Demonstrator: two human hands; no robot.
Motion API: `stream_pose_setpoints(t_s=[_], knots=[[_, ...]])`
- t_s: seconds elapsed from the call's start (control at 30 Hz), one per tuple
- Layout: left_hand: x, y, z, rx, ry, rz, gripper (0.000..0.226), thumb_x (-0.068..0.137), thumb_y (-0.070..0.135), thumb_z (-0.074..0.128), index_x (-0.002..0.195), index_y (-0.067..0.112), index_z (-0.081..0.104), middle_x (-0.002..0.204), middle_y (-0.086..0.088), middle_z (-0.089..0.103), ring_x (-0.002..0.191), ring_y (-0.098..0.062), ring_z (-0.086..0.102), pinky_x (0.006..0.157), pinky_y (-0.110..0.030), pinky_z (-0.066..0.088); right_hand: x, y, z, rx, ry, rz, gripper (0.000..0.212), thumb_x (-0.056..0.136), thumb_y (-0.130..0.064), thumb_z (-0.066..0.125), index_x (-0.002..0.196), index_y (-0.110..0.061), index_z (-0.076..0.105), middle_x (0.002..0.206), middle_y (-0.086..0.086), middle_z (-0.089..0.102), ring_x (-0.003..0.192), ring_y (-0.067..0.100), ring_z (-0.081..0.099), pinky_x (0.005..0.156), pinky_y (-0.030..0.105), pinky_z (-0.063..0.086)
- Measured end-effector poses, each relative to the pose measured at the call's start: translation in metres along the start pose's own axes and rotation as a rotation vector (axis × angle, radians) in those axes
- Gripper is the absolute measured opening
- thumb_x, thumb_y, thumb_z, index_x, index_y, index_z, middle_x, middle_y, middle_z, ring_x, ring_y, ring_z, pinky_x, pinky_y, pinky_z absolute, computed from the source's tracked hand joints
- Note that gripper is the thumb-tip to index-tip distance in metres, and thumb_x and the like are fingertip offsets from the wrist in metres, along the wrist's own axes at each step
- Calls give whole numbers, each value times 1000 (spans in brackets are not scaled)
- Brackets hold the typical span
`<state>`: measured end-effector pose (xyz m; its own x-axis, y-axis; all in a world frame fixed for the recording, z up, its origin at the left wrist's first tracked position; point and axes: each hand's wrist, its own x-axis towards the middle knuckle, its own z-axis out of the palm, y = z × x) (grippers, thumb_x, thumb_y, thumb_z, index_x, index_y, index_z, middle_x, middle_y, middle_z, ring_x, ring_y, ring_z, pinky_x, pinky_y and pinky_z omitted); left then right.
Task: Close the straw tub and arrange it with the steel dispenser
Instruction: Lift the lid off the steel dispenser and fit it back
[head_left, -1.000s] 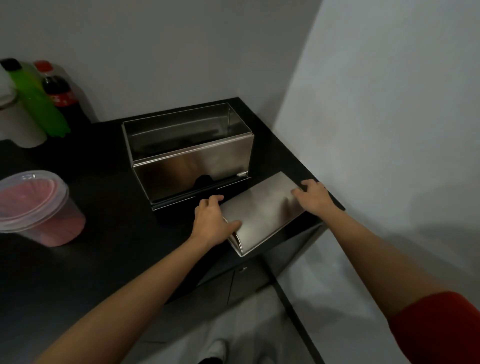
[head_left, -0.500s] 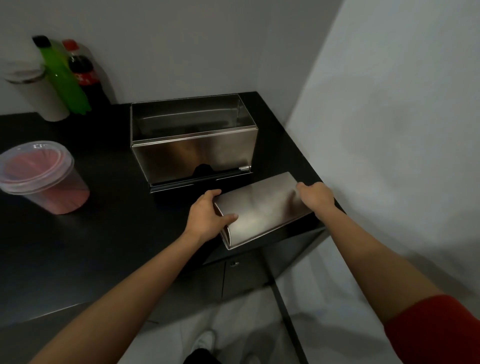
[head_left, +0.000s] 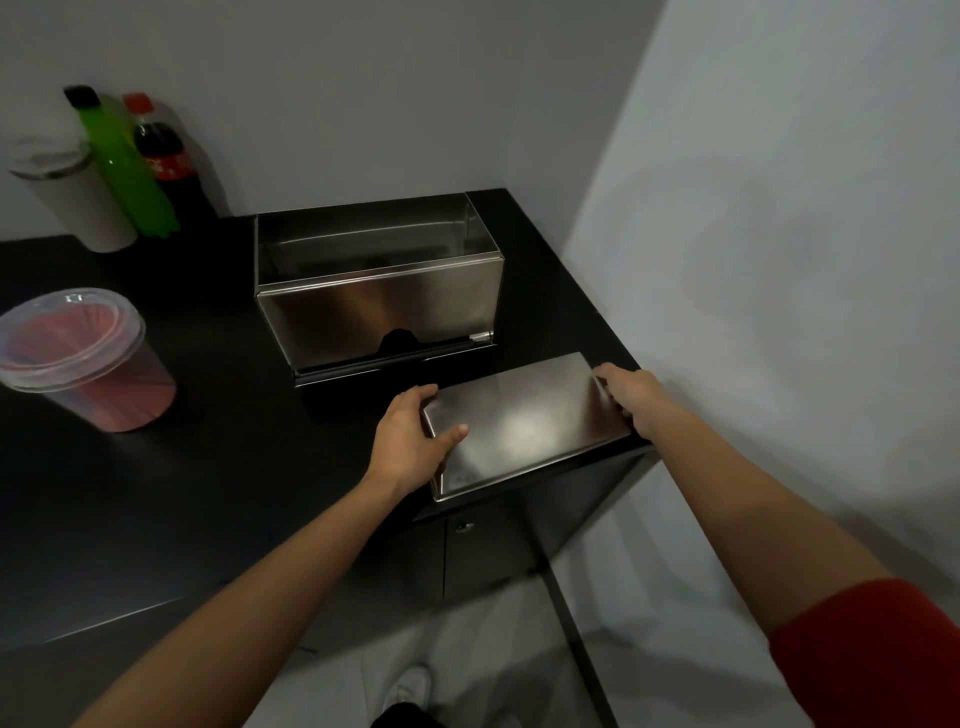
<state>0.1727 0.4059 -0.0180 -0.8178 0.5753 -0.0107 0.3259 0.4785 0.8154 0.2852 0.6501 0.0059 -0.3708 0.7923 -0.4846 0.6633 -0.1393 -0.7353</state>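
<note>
The steel dispenser (head_left: 379, 306) stands open-topped at the back right of the black counter (head_left: 208, 467). Its steel lid (head_left: 524, 426) lies in front of it near the counter's front right corner. My left hand (head_left: 410, 441) grips the lid's left end, thumb on top. The lid's right end is held by my right hand (head_left: 631, 397). The straw tub (head_left: 83, 358), a clear plastic tub full of red straws with its clear lid on, sits far to the left.
A white tumbler (head_left: 72, 202), a green bottle (head_left: 124, 166) and a cola bottle (head_left: 166, 156) stand against the back wall at the left. A wall runs close along the counter's right side. Below the front edge are cabinet doors (head_left: 493, 540) and floor.
Both hands have closed further around the ends of the steel lid, and the lid looks slightly raised. The view has shifted, so the tub and bottles sit further right in frame.
</note>
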Motion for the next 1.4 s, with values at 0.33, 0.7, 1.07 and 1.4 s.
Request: stream_pose_setpoints(t_s=[0.33,0.7,1.07,1.4], knots=[[-1,1,-4,-68,-14,-7,63,81,34,69,135,16,43,137,-4,46,126,-17,44,104,-31,37,-20,9,-11,140,-224,-194,39,65,-40,80,86,-10,67,85,8,72,76,21,69,68,30,56],[-9,-4,-8,-174,159,-96,62,83,36,66,136,18,41,136,-4,47,119,-18,50,96,-27,42,-33,17,-18,365,-332,-278,57,53,-38,82,100,-11,63,84,4,75,76,19,71,62,29,57],[-41,11,-34,-352,318,-179,59,86,48,57,134,20,41,92,-5,66,84,-16,65,77,-36,54,-44,5,-8,462,-361,-261,59,48,-40,87,97,-14,66,94,8,72,84,24,69,63,34,54],[-51,32,-68,-406,596,-15,45,83,42,63,121,20,55,64,6,62,58,5,61,49,-7,43,-71,-32,16,381,-141,-546,38,77,-43,67,107,-20,65,99,-5,64,93,15,59,70,27,45]])
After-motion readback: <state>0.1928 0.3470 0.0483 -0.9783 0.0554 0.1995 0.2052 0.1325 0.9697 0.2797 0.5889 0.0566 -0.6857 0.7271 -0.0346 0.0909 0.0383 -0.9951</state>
